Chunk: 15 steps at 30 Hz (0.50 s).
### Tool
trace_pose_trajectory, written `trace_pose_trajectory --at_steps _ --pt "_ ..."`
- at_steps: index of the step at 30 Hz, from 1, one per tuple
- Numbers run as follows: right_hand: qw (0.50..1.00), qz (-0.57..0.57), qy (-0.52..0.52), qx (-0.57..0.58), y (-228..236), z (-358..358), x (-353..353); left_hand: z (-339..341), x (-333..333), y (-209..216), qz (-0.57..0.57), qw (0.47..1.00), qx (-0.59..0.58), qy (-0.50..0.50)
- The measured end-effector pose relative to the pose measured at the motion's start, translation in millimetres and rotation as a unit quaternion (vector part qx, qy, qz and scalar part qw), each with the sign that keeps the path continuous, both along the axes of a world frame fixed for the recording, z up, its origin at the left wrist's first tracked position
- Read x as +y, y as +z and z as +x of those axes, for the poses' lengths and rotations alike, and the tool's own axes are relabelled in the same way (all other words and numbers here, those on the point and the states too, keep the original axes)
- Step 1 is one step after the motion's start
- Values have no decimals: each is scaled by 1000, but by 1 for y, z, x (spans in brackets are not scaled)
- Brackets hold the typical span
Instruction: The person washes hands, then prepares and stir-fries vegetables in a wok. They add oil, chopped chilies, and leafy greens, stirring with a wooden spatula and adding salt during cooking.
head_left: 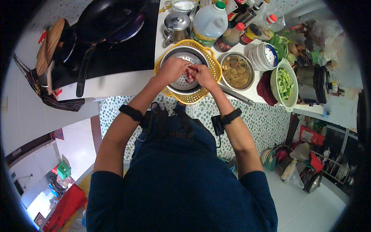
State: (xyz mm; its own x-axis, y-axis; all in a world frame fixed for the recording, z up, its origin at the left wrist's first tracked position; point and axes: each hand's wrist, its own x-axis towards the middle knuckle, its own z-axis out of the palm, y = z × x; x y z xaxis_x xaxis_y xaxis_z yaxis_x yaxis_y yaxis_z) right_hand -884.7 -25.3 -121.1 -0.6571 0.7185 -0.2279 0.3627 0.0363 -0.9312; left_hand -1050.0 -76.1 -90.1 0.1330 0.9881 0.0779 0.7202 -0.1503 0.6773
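My left hand [172, 69] and my right hand [204, 78] meet over a perforated steel colander [179, 84]. Both have their fingers closed on a small dark red piece [191, 71] that looks like a dried chilli; the fingers partly cover it. More red bits lie in the colander below the right fingers. A yellow plastic basket [217, 65] surrounds the colander at the counter's front edge. Just right of it stands a steel bowl [252, 77] holding brownish pieces in liquid.
A long metal handle [236, 95] juts over the counter edge. Farther right are a pale basket of chopped greens [285, 85], stacked bowls [259, 57] and a cooker [315, 81]. Bottles and a large jug [210, 21] line the back. A black wok [104, 23] sits on the stove at left.
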Motion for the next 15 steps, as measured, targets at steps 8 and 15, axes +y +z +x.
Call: trace_pose_trajectory --at_steps 8,15 --pt "985 -114 24 124 -4 4 9 -2 -5 11 26 999 22 30" --pt "969 -184 0 166 -1 10 8 16 1 12 34 994 -89 -44"
